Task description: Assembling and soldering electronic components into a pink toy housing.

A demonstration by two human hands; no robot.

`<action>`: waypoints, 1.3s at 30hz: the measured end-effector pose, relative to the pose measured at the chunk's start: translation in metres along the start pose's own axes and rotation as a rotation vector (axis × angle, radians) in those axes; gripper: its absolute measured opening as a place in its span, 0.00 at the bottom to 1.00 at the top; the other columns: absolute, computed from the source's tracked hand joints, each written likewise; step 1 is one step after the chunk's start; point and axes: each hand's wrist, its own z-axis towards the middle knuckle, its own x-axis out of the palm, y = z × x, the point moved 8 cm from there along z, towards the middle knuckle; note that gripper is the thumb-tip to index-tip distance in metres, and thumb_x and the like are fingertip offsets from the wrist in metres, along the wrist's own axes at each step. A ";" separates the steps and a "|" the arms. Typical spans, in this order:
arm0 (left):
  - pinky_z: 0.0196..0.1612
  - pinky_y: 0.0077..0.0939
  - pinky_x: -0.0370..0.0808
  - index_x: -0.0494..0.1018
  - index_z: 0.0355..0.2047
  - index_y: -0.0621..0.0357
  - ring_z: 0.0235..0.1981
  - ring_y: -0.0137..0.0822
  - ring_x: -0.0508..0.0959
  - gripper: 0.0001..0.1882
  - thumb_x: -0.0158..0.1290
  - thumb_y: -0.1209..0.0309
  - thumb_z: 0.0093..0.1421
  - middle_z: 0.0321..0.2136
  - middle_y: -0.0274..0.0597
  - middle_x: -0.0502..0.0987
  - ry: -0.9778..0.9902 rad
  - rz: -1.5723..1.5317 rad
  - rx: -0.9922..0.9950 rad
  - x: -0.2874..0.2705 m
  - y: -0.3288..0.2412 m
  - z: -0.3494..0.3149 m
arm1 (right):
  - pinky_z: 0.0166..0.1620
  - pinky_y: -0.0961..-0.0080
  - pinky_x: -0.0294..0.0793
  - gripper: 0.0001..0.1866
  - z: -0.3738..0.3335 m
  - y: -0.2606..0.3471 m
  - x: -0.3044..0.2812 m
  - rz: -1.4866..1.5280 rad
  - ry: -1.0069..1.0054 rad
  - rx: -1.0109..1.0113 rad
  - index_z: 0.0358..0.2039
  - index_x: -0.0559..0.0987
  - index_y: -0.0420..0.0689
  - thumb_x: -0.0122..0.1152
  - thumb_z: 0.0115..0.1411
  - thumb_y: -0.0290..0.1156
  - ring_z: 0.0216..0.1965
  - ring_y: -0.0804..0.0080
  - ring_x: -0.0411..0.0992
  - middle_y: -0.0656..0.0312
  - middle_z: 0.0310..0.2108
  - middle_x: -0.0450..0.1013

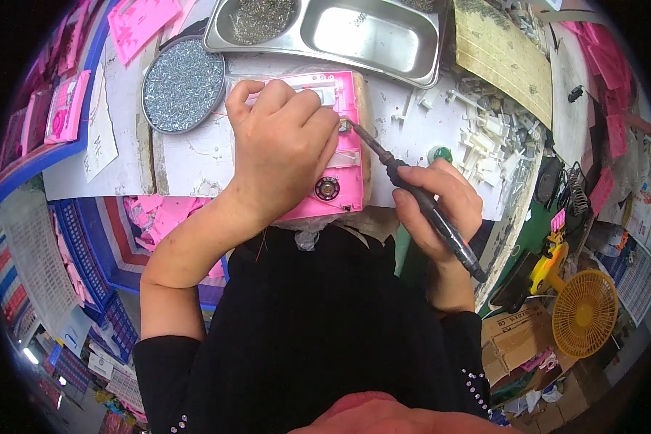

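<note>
Black sleeves fill the lower part of the head view, and both forearms rise out of them toward the worktop (195, 155). One pink plastic housing (343, 170) lies flat straight ahead of the body, its long axis running away from the person, with a small round speaker (327, 189) set near its close end.

Spread over that housing, the left hand (282, 148) presses it down, fingers curled along the far edge, thumb by the right-hand side; it holds nothing else. Closed around the dark grip of one electric screwdriver (419, 199), the right hand (437, 206) sits just right of the housing. That tool slants from lower right up to upper left, and its tip meets the housing's right edge, touching close beside the left thumb. So the left hand is on the piece, the right beside it.

Further off: one round dish of screws (183, 85) left of the housing, one steel tray (333, 32) with two wells beyond it, and a heap of white plastic parts (492, 130) to the right. One yellow fan (582, 311) stands below the worktop's edge.
</note>
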 end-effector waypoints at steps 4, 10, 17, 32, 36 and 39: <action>0.53 0.41 0.59 0.80 0.31 0.49 0.35 0.35 0.73 0.05 0.64 0.69 0.53 0.27 0.30 0.74 0.003 -0.007 0.000 0.001 0.001 -0.001 | 0.25 0.74 0.63 0.14 0.001 -0.001 0.000 -0.014 -0.015 -0.013 0.39 0.82 0.36 0.73 0.50 0.20 0.21 0.70 0.68 0.59 0.23 0.74; 0.53 0.41 0.59 0.80 0.30 0.49 0.34 0.35 0.73 0.05 0.64 0.69 0.53 0.27 0.30 0.74 -0.011 -0.025 -0.001 0.000 0.001 0.000 | 0.24 0.74 0.65 0.16 0.003 0.002 0.001 -0.063 -0.011 -0.066 0.38 0.83 0.39 0.75 0.47 0.19 0.20 0.69 0.68 0.61 0.22 0.74; 0.53 0.42 0.59 0.79 0.29 0.49 0.34 0.36 0.73 0.05 0.64 0.69 0.52 0.27 0.30 0.74 -0.012 -0.014 0.000 0.001 0.001 0.000 | 0.23 0.75 0.63 0.20 -0.004 0.007 0.009 -0.188 -0.003 -0.284 0.36 0.84 0.41 0.76 0.39 0.18 0.20 0.70 0.67 0.65 0.20 0.69; 0.53 0.42 0.59 0.79 0.29 0.49 0.34 0.36 0.73 0.05 0.64 0.69 0.53 0.27 0.30 0.73 -0.018 -0.004 0.000 0.000 0.000 0.000 | 0.24 0.76 0.65 0.19 -0.005 0.012 -0.011 -0.158 -0.069 -0.274 0.36 0.84 0.42 0.74 0.40 0.14 0.21 0.69 0.68 0.64 0.21 0.71; 0.53 0.42 0.59 0.79 0.30 0.49 0.34 0.35 0.73 0.05 0.64 0.69 0.53 0.27 0.30 0.73 -0.019 0.001 0.003 0.000 -0.001 -0.001 | 0.24 0.76 0.65 0.19 -0.006 0.012 -0.009 -0.147 -0.067 -0.263 0.36 0.84 0.42 0.74 0.41 0.14 0.20 0.69 0.68 0.64 0.20 0.71; 0.53 0.42 0.59 0.80 0.30 0.49 0.34 0.35 0.73 0.05 0.64 0.69 0.53 0.27 0.30 0.74 -0.021 -0.001 0.002 0.000 -0.001 -0.001 | 0.24 0.76 0.65 0.18 -0.006 0.012 -0.009 -0.138 -0.060 -0.256 0.36 0.84 0.41 0.74 0.41 0.14 0.20 0.69 0.68 0.64 0.19 0.71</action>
